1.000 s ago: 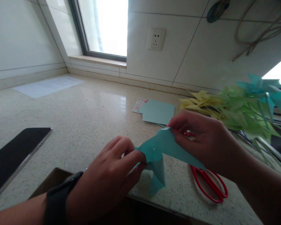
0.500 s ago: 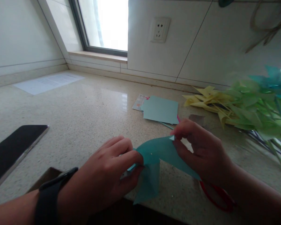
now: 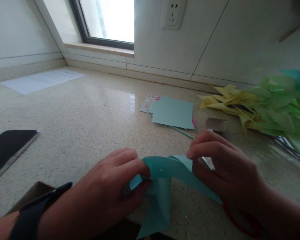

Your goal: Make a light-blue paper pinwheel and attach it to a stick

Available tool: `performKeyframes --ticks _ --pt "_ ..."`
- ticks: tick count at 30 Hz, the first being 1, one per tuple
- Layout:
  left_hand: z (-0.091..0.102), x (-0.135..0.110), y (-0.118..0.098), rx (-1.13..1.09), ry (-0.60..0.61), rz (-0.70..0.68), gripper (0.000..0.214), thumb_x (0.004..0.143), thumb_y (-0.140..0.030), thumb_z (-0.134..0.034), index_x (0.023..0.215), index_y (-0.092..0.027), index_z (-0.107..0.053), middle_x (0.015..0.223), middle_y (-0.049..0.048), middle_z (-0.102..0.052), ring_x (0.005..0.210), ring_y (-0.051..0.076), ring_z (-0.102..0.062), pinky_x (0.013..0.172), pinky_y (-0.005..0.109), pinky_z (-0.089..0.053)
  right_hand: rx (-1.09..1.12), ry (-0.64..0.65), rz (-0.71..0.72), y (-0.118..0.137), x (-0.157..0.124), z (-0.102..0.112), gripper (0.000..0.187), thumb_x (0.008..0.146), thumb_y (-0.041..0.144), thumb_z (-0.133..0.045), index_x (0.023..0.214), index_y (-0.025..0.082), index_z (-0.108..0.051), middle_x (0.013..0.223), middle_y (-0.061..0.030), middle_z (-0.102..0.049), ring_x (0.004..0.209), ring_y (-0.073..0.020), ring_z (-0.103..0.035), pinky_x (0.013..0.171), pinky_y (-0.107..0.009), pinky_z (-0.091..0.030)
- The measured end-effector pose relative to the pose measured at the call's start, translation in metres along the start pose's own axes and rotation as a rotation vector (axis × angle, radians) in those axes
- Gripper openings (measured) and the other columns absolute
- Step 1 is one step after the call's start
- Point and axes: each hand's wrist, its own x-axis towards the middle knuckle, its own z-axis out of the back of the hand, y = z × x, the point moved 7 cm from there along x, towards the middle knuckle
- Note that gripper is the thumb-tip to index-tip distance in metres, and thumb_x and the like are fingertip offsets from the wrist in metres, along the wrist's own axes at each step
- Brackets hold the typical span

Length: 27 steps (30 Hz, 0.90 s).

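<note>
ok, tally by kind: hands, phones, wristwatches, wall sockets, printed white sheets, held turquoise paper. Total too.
Hands: 2, the left hand and right hand
Phone: 1
Wristwatch: 1
Wall socket: 1
Printed white sheet: 1
Held turquoise paper: 1
Total: 7

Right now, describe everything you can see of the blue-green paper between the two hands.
The blue-green paper looks thin, smooth and flexible. It is bent rather than flat: its upper part arches between the left hand and right hand, both of which pinch it. A pointed flap hangs below the arch, near the counter's front edge. A tiny pale dot, perhaps a hole, marks the arch. The fingers hide parts of it.
</note>
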Motion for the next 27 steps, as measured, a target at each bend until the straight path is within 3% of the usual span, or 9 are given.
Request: performKeyframes --ticks 9,14,22,27 --pt "-0.001 -0.002 0.005 -0.056 0.015 0.03 0.01 0.098 -0.017 -0.055 0.1 -0.026 -0.06 0.089 -0.0014 -0.055 0.077 0.015 -0.054 0.064 0.027 -0.043 0.023 0.128 0.078 0.005 -0.001 -0.006 0.024 0.082 0.001 -0.06 0.095 0.02 -0.062 0.096 -0.0024 -0.056 0.084 -0.0112 -0.058 0.07 -0.021 -0.051" --pt "-0.002 -0.003 0.005 -0.06 0.032 0.018 0.014 0.097 -0.015 -0.055 0.101 -0.027 -0.059 0.09 -0.002 -0.055 0.078 0.013 -0.054 0.065 0.026 -0.043 0.11 0.268 0.045 0.006 -0.004 -0.012 0.018 0.085 0.015 -0.068 0.101 0.018 -0.062 0.103 -0.0039 -0.055 0.092 -0.013 -0.057 0.079 -0.022 -0.052" --pt "-0.004 -0.004 -0.001 -0.018 0.038 -0.041 0.017 0.095 -0.011 -0.057 0.103 -0.026 -0.058 0.086 -0.0024 -0.052 0.077 0.014 -0.052 0.064 0.026 -0.04 0.115 0.29 -0.074 -0.003 -0.008 -0.02 0.026 0.087 0.016 -0.07 0.109 0.022 -0.057 0.105 -0.0025 -0.058 0.094 -0.0135 -0.059 0.082 -0.025 -0.051" --pt "-0.003 -0.005 -0.003 -0.009 0.032 -0.078 0.019 0.094 -0.009 -0.057 0.103 -0.025 -0.059 0.085 -0.0018 -0.051 0.076 0.015 -0.051 0.063 0.027 -0.039 0.094 0.269 -0.147 -0.005 -0.005 -0.02 0.02 0.087 0.017 -0.069 0.104 0.024 -0.059 0.099 -0.0029 -0.062 0.088 -0.0162 -0.062 0.076 -0.029 -0.054"
